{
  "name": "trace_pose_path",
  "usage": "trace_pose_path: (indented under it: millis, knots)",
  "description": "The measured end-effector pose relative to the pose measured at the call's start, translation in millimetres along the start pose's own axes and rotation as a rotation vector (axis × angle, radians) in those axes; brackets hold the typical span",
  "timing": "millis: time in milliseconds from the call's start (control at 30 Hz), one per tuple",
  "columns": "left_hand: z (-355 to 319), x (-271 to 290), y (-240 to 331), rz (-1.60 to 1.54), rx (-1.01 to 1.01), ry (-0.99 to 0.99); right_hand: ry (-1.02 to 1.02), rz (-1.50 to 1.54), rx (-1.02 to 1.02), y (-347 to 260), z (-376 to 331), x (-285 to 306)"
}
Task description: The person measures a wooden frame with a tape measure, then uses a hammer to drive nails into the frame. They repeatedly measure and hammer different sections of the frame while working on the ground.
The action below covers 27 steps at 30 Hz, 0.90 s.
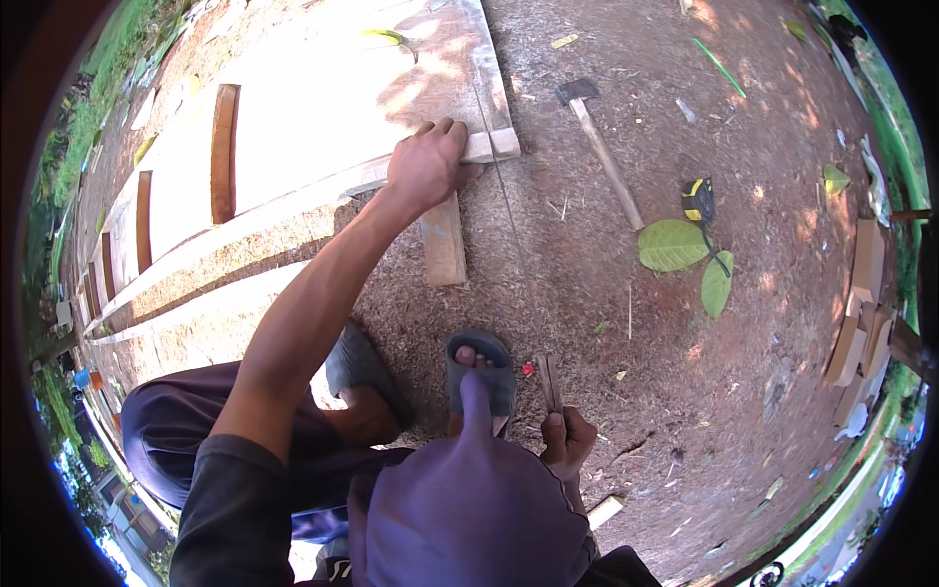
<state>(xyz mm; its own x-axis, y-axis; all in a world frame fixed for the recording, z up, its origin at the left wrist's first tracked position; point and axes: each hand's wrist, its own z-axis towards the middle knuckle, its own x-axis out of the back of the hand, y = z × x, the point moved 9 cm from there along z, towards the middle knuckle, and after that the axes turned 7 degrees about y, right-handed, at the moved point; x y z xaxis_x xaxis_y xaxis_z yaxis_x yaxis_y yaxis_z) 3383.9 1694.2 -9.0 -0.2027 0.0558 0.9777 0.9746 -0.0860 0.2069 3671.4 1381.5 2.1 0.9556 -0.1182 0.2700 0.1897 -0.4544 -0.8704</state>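
My left hand is closed over the near edge of a pale wooden panel, close to its right corner. My right hand, low in the view, is wrapped round the handle of what looks like a handsaw. Its thin dark blade, seen edge-on, runs up from the handle to the panel's corner. Beneath my left hand, a short wooden piece juts out from under the panel toward me. Sunlight washes out much of the panel's surface.
Right of the panel, a hammer lies on the dirt, with a black and yellow tape measure and green leaves nearby. Brown wooden strips rest on the panel. Wood offcuts lie at far right. My sandalled foot stands near the blade.
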Motion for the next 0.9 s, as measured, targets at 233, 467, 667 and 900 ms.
trace_pose_path:
  millis: [233,467,667,900]
  knots:
    - [3.4,-3.8,6.4,-0.013,0.014,-0.059,0.039,-0.058,0.025,33.3,42.6,-31.7]
    - [2.3,-1.4,-0.6,0.020,0.006,-0.015,0.025,-0.040,0.054,48.0,5.5,-5.5]
    - [5.3,0.3,4.8,0.019,0.021,-0.063,0.028,-0.092,0.075,45.5,12.9,-17.4]
    - [8.0,-2.4,7.2,0.045,0.036,-0.079,0.044,-0.070,0.111,38.7,21.7,-13.9]
